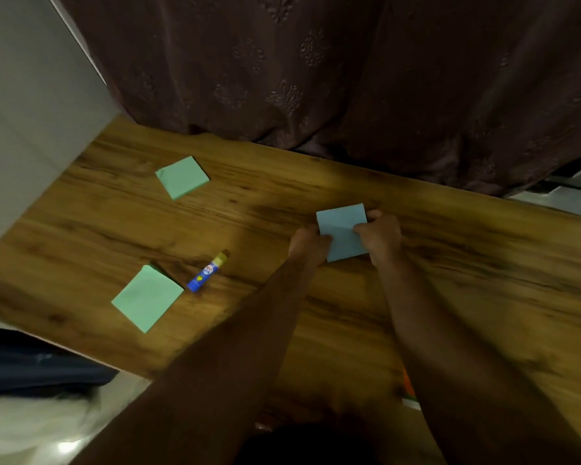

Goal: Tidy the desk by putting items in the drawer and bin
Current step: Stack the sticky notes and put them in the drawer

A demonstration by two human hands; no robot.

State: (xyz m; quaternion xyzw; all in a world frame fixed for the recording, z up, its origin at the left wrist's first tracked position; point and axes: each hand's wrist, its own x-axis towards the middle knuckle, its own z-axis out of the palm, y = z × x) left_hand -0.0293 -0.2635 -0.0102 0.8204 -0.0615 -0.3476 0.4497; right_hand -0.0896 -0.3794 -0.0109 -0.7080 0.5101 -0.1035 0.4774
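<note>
Right of the glue stick (208,271), we are pinching the blue note pad (342,231) between our left hand (307,245) and right hand (381,236), fingers curled over its side edges.

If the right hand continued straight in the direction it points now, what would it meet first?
The right hand, gripping the blue paper, points toward the far desk edge. Only bare wood lies ahead, then probably the dark curtain; depth is unclear.
</note>
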